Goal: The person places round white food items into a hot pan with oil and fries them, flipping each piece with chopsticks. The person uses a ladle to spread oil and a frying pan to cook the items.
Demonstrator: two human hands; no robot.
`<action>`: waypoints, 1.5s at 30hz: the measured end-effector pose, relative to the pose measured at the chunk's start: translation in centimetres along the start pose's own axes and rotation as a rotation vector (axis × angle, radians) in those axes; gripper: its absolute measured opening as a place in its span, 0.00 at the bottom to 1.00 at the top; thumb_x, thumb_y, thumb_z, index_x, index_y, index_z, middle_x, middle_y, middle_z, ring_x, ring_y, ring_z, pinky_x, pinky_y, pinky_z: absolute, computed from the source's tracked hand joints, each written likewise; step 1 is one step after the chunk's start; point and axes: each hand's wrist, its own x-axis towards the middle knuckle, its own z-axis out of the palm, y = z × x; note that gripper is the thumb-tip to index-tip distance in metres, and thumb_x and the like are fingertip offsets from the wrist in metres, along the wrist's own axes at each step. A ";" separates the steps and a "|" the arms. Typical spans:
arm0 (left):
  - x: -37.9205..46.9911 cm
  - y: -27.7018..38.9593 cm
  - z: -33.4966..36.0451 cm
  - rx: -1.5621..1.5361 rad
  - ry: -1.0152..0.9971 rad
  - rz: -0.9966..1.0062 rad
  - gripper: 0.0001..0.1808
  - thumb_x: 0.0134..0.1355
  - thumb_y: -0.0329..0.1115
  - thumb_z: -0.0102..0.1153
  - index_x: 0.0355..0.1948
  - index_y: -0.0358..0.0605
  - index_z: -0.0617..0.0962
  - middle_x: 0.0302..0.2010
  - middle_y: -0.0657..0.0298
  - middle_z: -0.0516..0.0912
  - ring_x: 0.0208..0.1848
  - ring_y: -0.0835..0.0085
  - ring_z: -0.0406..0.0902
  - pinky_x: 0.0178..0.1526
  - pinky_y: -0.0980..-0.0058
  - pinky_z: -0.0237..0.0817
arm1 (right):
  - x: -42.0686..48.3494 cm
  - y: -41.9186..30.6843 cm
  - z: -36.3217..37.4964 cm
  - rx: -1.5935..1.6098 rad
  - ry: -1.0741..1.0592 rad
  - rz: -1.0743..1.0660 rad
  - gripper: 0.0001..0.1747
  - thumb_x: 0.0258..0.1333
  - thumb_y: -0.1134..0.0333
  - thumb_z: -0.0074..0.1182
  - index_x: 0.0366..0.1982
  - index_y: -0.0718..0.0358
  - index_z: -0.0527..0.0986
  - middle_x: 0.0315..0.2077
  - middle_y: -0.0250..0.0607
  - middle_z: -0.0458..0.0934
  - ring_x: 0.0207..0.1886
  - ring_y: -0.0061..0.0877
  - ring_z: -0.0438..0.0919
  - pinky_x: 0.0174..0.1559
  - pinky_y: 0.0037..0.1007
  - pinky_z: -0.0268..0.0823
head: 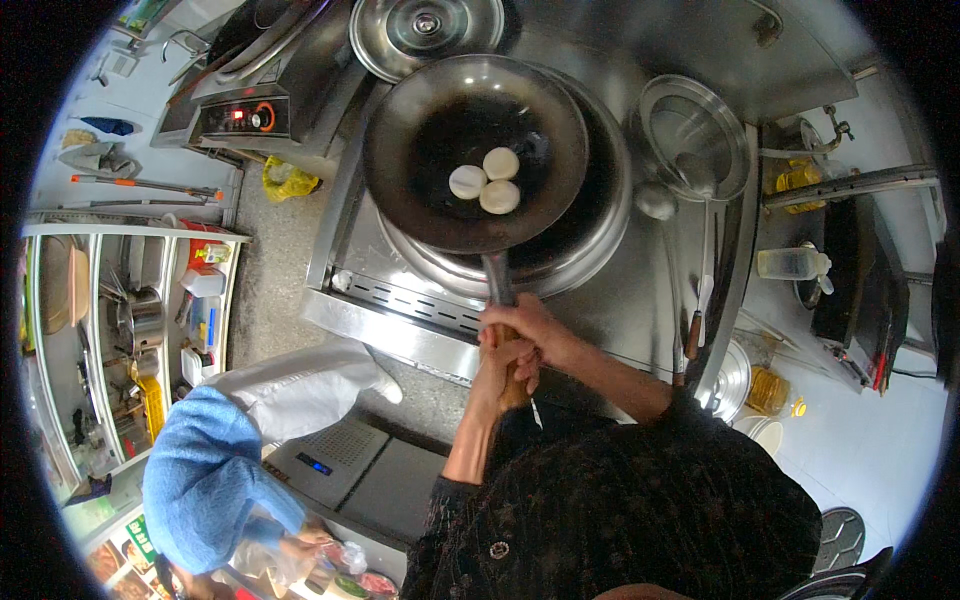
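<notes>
A dark wok is held out over the stove by both my hands. Three pale round discs, of a food I cannot name more closely, lie close together on its inner surface. Its wooden handle points back towards my body. My right hand grips the handle nearer the wok. Just below it, my left hand wraps around the same handle, its fingers close to my right hand. Beneath the wok shows the wide metal ring of a burner, partly hidden.
A metal lid lies behind the wok. To the right are a metal basin, a ladle and another long-handled utensil. On the left, a person in a blue sweater bends over a chilled counter, near shelves.
</notes>
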 end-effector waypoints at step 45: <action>-0.4 -0.1 -0.2 0.017 0.067 -0.050 0.04 0.56 0.25 0.55 0.27 0.41 0.72 0.18 0.63 0.71 0.12 0.75 0.68 0.13 0.73 0.65 | 0.1 3.7 -1.0 -0.124 -0.137 -0.482 0.13 0.55 0.63 0.63 0.31 0.69 0.78 0.26 0.39 0.81 0.36 0.28 0.84 0.40 0.34 0.77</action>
